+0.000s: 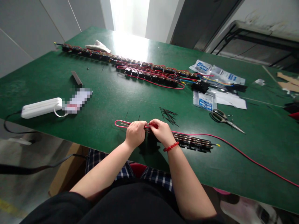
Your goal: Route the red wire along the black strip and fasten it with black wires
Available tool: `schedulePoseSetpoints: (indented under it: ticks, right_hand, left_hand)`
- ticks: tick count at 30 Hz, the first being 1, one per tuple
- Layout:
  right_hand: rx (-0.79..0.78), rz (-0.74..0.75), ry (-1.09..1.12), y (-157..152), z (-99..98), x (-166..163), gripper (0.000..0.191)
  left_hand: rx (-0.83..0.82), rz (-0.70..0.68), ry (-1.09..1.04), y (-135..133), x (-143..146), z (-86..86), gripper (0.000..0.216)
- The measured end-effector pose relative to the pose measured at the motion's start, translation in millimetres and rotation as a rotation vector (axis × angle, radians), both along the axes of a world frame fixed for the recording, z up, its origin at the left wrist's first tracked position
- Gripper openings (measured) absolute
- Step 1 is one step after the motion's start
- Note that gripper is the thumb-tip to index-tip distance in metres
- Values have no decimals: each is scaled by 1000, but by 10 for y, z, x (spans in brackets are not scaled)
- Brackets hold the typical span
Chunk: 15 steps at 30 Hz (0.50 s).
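Note:
A black strip with wires along its top [193, 141] lies near the front edge of the table. A red cable [224, 141] runs along it, looping back at the left end and trailing off to the right. My left hand [136, 133] is closed around the strip and cable left of its middle. Right beside it, my right hand [161, 132] pinches at the cable; whatever its fingertips hold is too small and hidden to make out. Just beyond my hands is a pile of black cable ties [169, 115]. Several thin ties stick up near the loop.
Scissors [225, 119] lie to the right, near plastic bags [205, 100]. Farther back are a long wired strip [140, 62] and a shorter one [151, 77]. On the left are a white power strip [42, 107], a blurred-out object [78, 100] and a grey bar [76, 78]. A white glove [98, 46] rests behind.

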State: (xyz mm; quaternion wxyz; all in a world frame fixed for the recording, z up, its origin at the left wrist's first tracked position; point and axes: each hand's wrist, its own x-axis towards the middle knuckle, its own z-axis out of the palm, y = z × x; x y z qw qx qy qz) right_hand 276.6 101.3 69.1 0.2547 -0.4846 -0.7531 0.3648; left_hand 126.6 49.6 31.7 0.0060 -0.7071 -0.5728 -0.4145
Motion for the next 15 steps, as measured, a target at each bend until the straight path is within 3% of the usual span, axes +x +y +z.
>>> schedulePoseSetpoints:
  ticks: [15]
  right_hand:
    - [-40, 30, -34, 59, 21, -29, 13]
  left_hand:
    - [14, -3, -21, 10, 5, 12, 20]
